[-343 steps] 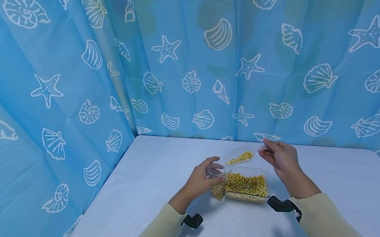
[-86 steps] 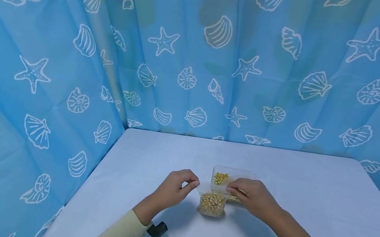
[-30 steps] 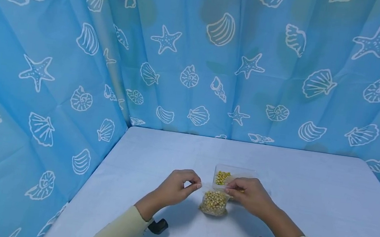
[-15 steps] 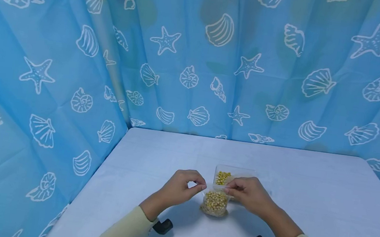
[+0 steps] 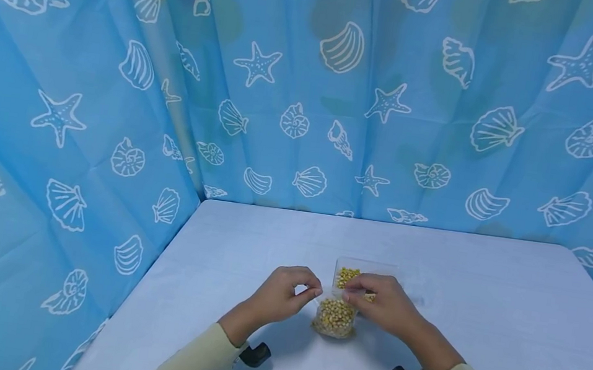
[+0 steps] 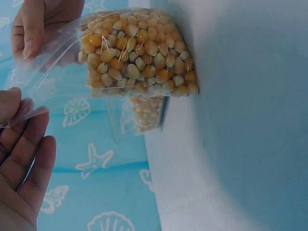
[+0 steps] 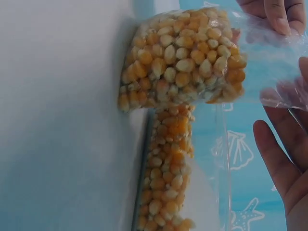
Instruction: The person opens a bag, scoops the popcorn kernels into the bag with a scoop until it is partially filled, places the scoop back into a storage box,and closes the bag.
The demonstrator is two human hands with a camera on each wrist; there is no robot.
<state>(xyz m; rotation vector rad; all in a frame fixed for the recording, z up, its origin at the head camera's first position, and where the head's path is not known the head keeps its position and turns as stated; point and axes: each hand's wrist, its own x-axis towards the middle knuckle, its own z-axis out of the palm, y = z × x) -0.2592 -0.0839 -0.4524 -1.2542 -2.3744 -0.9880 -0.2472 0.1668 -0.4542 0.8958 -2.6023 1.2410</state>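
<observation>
A clear plastic bag (image 5: 335, 319) partly filled with yellow and pale corn kernels stands upright on the table, its top stretched flat between both hands. At the bag's upper left corner, the left hand (image 5: 277, 296) pinches the film between thumb and fingertips. The right hand (image 5: 386, 303) pinches the same top edge further right, close to the left hand. In the left wrist view, kernels fill the lower bag (image 6: 139, 55) and the film above them is bare. Just behind the bag is a clear plastic box (image 5: 367, 264) holding more kernels, partly covered by the right hand.
A white cloth-covered table (image 5: 244, 240) lies beneath everything. Blue curtains (image 5: 309, 87) with white shell and starfish prints rise along its back and left edges. In the right wrist view, a whitish translucent piece (image 7: 195, 192) shows at the box.
Earlier the right hand held a clear scoop of kernels above the box, the bag at its left. Now the bag stands in front; lately the right hand slid left along its top edge.
</observation>
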